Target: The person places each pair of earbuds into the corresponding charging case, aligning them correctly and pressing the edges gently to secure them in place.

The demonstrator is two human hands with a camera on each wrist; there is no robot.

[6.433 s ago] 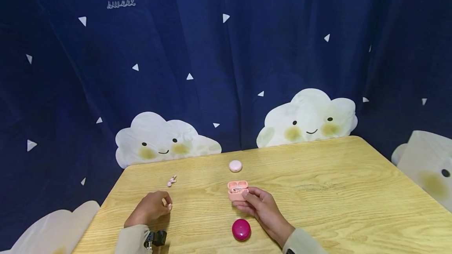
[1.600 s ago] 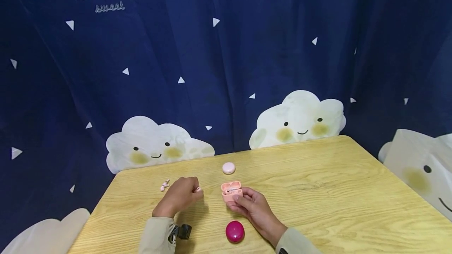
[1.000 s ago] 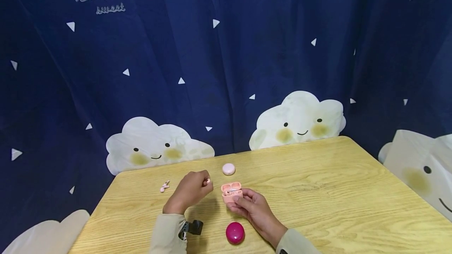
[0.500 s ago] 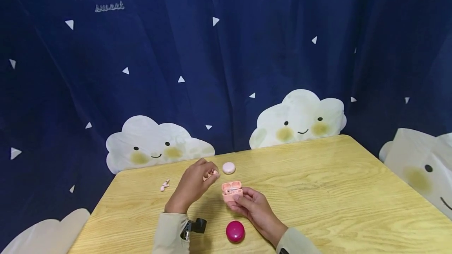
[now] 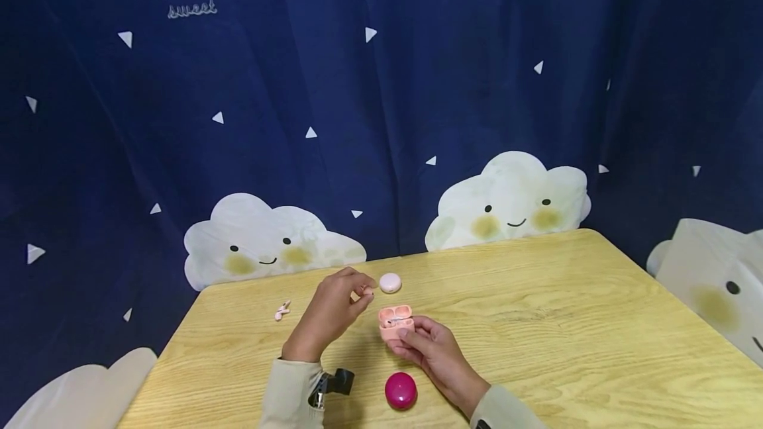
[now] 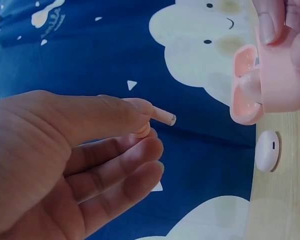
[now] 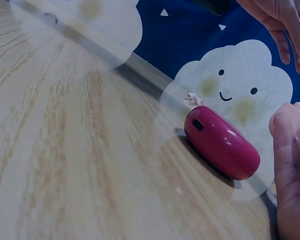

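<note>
Peach case (image 5: 389, 333) lid up, in right hand (image 5: 441, 355); peach earbud (image 5: 367, 292) pinched in left hand (image 5: 328, 313).
Head view: case tipped back, a seated earbud (image 5: 389, 324) showing in its left-side slot as seen; right thumb on the case front, fingers beneath; left hand bent at the wrist above the table (image 5: 536, 310), its earbud near the pale pink round case (image 5: 390, 283); pale pink earbuds (image 5: 283, 310) on yellowish wood grain, magenta round case (image 5: 401, 390) nearest the wearer; left wrist view: thumb and a finger grip the earbud, smooth stem jutting out, metallic tip, other fingers loosely bent below; right wrist view: magenta case glossy, pill-shaped from the side, dark port slot; left-hand grip: cannot tell from here.
</note>
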